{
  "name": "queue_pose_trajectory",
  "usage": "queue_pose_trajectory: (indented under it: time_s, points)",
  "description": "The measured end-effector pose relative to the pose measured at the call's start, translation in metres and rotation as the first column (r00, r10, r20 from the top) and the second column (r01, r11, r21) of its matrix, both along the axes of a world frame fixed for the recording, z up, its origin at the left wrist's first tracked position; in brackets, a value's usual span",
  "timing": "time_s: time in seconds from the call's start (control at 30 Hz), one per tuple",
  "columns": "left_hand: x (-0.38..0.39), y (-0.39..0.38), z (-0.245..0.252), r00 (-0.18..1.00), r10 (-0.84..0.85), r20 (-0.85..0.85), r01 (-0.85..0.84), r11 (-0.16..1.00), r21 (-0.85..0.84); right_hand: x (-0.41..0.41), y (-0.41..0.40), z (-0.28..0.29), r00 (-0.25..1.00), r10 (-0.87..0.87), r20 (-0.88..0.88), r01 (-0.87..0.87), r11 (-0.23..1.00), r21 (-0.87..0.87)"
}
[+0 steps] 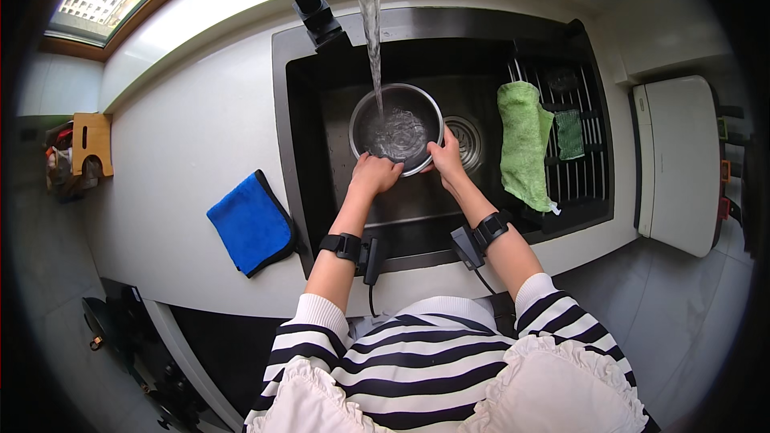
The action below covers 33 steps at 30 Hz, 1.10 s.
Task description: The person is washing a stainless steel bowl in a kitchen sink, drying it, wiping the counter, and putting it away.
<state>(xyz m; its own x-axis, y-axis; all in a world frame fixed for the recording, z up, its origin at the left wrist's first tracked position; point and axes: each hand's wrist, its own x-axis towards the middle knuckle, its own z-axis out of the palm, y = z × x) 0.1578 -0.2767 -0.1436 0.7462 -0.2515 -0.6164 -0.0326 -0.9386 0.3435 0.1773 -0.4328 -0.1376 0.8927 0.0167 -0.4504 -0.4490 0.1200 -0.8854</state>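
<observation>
Both my hands hold a round metal bowl [367, 109] over the basin of a dark sink [337, 177]. My left hand [376, 173] grips its near rim, fingers bent over the edge. On the right side of the rim, my right hand [447, 156] has its thumb on top, and the other fingers are partly hidden under the bowl. A stream of water [372, 18] falls from the black faucet [310, 3] into the bowl, where the water swirls. The round drain [468, 141] shows just right of the bowl.
A green cloth [520, 144] hangs over a wire rack [592, 156] at the sink's right, beside a green scouring pad [569, 135]. On the counter left of the sink lies a folded blue cloth [249, 222]. A white bin-like box [677, 162] stands at the far right.
</observation>
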Motion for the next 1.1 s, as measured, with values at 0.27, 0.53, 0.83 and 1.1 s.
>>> queue_pose_trajectory:
  time_s: [0.27,0.53,0.83,1.1]
  points:
    - [-0.006,0.015,0.013,0.663,0.166,0.73,-0.124,0.986,-0.111,0.012,-0.005,-0.02,0.987,0.073,-0.142,-0.057,0.992,0.112]
    - [-0.007,0.029,0.009,0.465,0.838,0.285,-0.678,0.544,-0.494,0.013,-0.008,-0.017,0.992,0.095,-0.088,-0.084,0.988,0.127]
    - [-0.004,0.038,-0.024,0.293,0.938,-0.184,-0.784,0.126,-0.608,0.019,-0.022,0.003,0.956,0.275,-0.1,-0.283,0.955,-0.085]
    - [-0.008,0.034,-0.028,0.316,0.906,-0.281,-0.813,0.106,-0.573,0.054,-0.05,0.019,0.811,0.503,-0.298,-0.575,0.778,-0.254]
